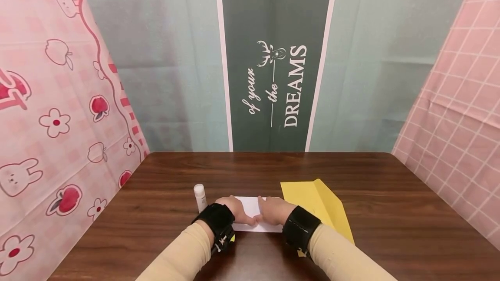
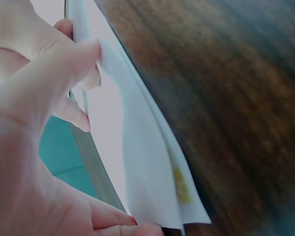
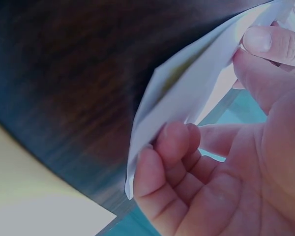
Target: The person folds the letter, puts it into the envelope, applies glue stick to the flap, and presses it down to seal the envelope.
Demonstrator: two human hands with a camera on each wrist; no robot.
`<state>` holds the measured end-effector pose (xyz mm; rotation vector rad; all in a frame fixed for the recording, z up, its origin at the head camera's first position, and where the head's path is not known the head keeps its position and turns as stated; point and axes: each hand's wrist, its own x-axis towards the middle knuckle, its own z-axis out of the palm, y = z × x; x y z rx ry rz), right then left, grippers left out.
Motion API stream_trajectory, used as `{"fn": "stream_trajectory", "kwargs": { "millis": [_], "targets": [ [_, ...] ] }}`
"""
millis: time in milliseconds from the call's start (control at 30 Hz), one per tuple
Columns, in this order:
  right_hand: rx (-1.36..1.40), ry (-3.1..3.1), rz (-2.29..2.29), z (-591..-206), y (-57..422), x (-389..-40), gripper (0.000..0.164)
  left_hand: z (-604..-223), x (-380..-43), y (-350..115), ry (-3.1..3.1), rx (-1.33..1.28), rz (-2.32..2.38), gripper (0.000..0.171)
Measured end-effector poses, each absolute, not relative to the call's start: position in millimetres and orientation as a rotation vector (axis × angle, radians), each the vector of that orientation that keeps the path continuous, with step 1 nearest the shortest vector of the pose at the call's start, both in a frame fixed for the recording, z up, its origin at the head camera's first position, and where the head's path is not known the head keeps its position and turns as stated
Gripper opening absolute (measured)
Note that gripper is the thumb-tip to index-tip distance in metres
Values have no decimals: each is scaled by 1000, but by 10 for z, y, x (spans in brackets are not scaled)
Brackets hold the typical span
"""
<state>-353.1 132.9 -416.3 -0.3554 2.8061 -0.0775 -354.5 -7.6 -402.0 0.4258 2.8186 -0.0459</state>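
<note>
A folded sheet of white paper [image 1: 251, 205] lies between both hands over the table. My left hand [image 1: 236, 210] holds its left part, the thumb on the near layer and other fingers at the edge. My right hand [image 1: 275, 210] grips the right part, with fingers curled at the edge and the thumb near the left thumb. In the left wrist view, the layers of the white paper [image 2: 150, 162] stand slightly apart at one end, showing a yellow mark. The right wrist view shows a gap between the layers of the paper [image 3: 196, 88] too.
A white tube [image 1: 200, 197], like a glue stick, stands left of the left hand. Creased yellow paper [image 1: 330, 205] lies to the right, partly under the right forearm. A small yellow piece [image 1: 232, 238] shows beside the left wrist. The brown table [image 1: 164, 172] meets curtains behind.
</note>
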Motion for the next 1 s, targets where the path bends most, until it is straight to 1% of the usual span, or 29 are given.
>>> {"fn": "stream_trajectory", "kwargs": {
  "millis": [567,1000],
  "targets": [
    [-363,2822,-14,-4160,1304,-3527,69,-3988,-3535,-69,2807,407,-40,67],
    [-356,2831,-27,-4161,1304,-3541,69,-4031,-3588,-73,2803,407,-53,70]
  ]
}}
